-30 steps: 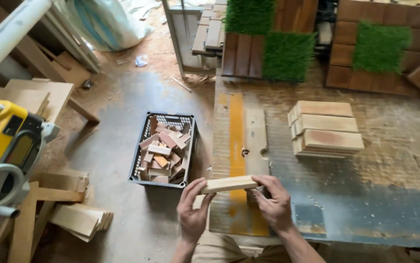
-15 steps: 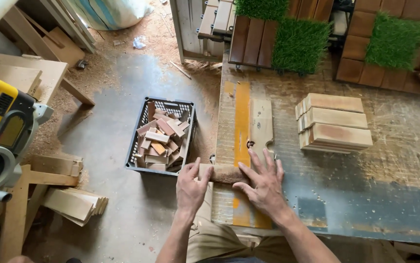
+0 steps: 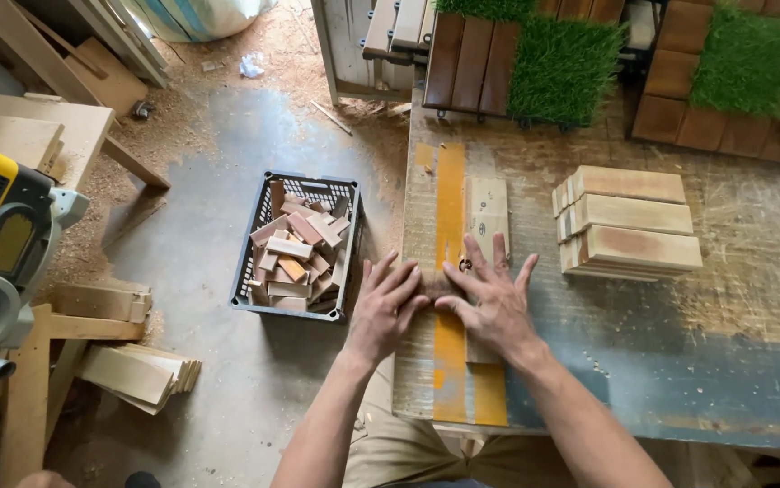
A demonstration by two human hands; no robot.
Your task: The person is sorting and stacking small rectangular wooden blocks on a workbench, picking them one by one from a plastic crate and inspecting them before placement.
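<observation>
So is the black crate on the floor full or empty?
Nearly full: the black crate holds a jumbled heap of short wood offcuts reaching about to its rim, beside the workbench.

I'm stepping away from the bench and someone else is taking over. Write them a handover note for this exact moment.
Left hand: flat, fingers spread, pressing on a small wood piece at the workbench edge; grips nothing.
Right hand: flat too, palm down over the same piece, beside the yellow strip.
A pale board lies just beyond the hands.
Stack of cut boards sits to the right on the bench.
Black crate of offcuts stands on the floor to the left.
Done: piece laid down on the bench.
Left: cannot tell from this view.
</observation>
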